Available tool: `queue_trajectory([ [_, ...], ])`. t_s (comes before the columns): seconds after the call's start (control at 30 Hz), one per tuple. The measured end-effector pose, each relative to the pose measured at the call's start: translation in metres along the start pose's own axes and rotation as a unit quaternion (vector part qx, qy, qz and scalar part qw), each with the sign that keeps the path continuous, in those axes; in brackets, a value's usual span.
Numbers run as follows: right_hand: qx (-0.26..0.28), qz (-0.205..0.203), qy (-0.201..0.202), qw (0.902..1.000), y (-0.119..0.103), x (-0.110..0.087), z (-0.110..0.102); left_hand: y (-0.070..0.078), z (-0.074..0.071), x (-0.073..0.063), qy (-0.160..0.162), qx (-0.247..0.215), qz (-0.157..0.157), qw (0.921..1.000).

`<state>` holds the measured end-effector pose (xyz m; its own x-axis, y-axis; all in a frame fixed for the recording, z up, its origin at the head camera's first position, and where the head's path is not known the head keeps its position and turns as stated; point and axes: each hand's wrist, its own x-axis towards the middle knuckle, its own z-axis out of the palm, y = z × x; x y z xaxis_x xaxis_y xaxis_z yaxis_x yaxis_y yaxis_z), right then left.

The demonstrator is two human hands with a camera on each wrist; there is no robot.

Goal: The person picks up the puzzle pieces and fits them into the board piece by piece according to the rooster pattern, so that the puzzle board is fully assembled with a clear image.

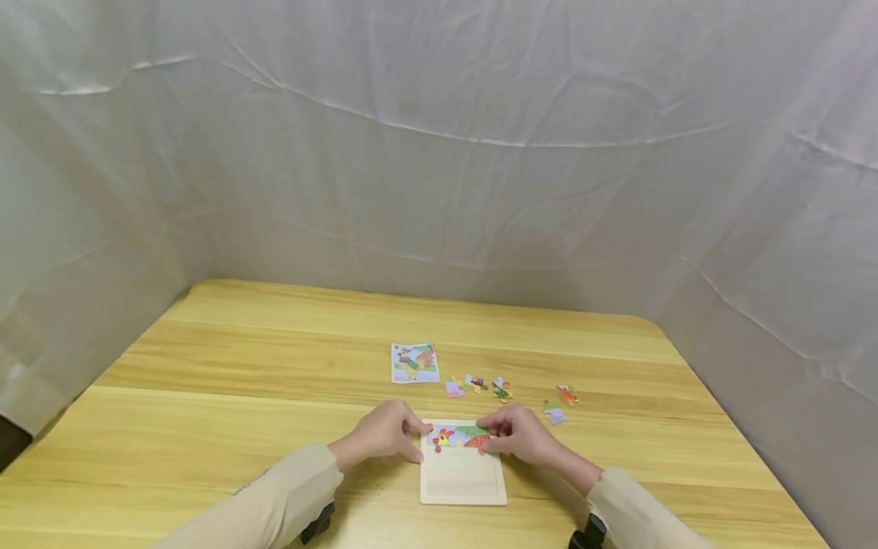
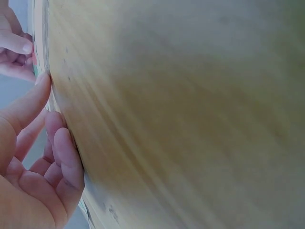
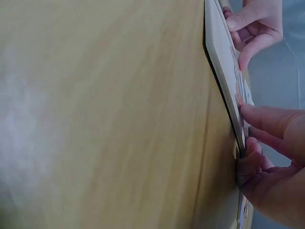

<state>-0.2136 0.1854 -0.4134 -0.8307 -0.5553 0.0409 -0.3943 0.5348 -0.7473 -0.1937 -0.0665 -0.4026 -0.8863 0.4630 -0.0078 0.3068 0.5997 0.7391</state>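
Note:
A pale wooden puzzle tray (image 1: 463, 488) lies on the table in front of me. Joined pieces fill its top strip, showing a red-and-yellow rooster's head (image 1: 442, 438) and an orange-red patterned part (image 1: 475, 442); the lower tray is bare wood. My left hand (image 1: 388, 435) holds the tray at its upper left, thumb at the side edge and forefinger over the corner. With thumb and forefinger my right hand (image 1: 517, 436) grips the puzzle piece at the strip's right end, partly covering it. In the right wrist view the right thumb (image 3: 264, 119) lies over the tray's edge.
Beyond the tray lies a square picture card (image 1: 414, 363) with a rooster on it. Several loose puzzle pieces (image 1: 502, 390) are scattered right of the card, and a few more pieces (image 1: 555, 415) lie farther right. Grey-white cloth (image 1: 439, 191) hangs behind the wooden table (image 1: 240, 366).

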Motion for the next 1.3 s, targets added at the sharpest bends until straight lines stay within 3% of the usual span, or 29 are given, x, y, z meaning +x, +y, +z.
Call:
queue_trajectory([
  [0.53,0.004,-0.028,0.004,0.9996,-0.0056,0.0011,0.0014,-0.0014,0.0017,0.0004,0.005,-0.006,-0.007,0.9999],
  [1.13,-0.077,-0.027,-0.014,0.9966,-0.0053,0.0082,0.0024,-0.0004,0.001,0.0009,0.005,0.0,-0.008,1.0],
  [1.3,-0.053,-0.048,-0.023,0.9972,-0.0032,0.007,-0.0019,-0.002,0.0015,0.002,0.004,-0.001,-0.011,0.9999],
])
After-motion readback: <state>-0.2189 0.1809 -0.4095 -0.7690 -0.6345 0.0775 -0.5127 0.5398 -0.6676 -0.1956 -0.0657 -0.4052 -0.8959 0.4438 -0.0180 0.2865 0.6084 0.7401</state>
